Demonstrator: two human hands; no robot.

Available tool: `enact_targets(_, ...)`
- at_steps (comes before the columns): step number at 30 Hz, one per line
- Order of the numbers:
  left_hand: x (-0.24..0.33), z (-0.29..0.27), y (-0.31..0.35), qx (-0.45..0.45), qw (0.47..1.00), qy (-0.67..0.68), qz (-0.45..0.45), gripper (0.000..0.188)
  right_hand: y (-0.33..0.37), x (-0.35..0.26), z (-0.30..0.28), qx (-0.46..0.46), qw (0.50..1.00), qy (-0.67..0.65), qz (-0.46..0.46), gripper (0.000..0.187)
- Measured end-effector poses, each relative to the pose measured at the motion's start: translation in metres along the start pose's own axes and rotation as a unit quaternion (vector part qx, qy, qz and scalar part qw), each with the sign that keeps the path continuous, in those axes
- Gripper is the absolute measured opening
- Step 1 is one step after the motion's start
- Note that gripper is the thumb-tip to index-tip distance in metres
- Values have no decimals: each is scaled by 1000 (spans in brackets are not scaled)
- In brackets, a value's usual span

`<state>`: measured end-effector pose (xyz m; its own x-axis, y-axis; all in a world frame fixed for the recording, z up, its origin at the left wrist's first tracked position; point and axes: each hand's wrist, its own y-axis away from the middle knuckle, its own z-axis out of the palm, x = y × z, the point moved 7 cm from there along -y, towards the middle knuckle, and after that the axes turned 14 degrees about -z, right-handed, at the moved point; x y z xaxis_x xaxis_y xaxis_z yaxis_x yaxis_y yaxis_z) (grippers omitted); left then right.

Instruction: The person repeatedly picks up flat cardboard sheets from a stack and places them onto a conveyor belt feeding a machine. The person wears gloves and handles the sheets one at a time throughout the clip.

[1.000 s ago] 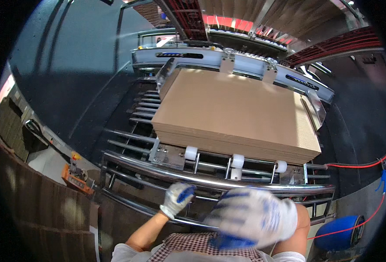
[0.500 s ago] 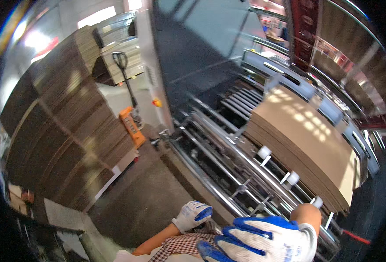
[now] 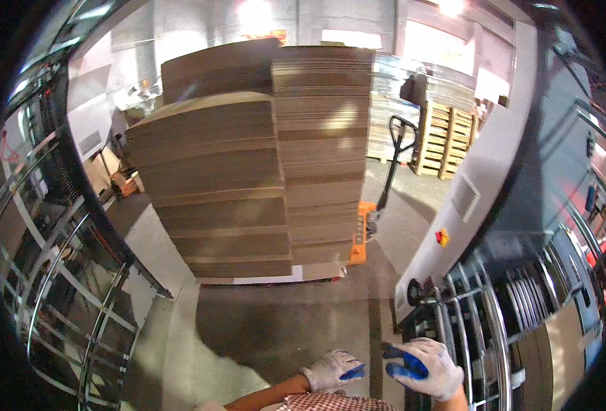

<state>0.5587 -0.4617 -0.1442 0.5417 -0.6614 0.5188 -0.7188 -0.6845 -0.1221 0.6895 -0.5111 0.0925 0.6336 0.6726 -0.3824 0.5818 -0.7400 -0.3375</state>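
My left hand (image 3: pixel 334 371), in a white glove with blue coating, is held in front of my body. Its fingers are loosely bent and hold nothing that I can see. Close by on the right is my right hand (image 3: pixel 426 368), gloved alike, its fingers apart and nothing between them. Just beyond this hand run the metal rails (image 3: pixel 498 335) of a machine; whether it touches them I cannot tell. Ahead of both hands rises a tall stack of brown cardboard sheets (image 3: pixel 220 171) in two columns, resting on a low base.
An orange pallet jack (image 3: pixel 363 233) with a black handle stands right of the stack. Wooden pallets (image 3: pixel 440 140) lie behind. A pale machine post (image 3: pixel 453 205) with a red-and-yellow switch is on the right, more cardboard sheets (image 3: pixel 566 342) beside the rails, a metal-barred frame (image 3: pixel 77 288) left.
My view has swung left from the machine's cardboard pile to the tall stack. My right hand has drawn away from beside that pile and is now near my left hand.
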Motion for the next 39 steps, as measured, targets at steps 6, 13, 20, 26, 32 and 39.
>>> enact_targets(6,-129,-120,31,62,977,-9,-202,54,-99,99,120,25,984,-133,120,46)
enact_targets(13,-226,-220,63,209,926,-92,-299,58,-239,149,197,-47,985,-151,73,48)
enact_targets(20,-315,-359,1,333,898,-104,-269,69,-379,197,211,47,980,-193,23,47)
enact_targets(26,-344,-506,-115,432,856,-241,-149,56,-470,262,208,140,966,-219,2,50)
enact_targets(32,-382,-585,-204,442,848,-270,-115,64,-554,318,197,201,969,-145,-18,56)
enact_targets(39,-407,-657,-296,440,814,-371,-80,66,-620,333,162,307,940,-141,-38,66)
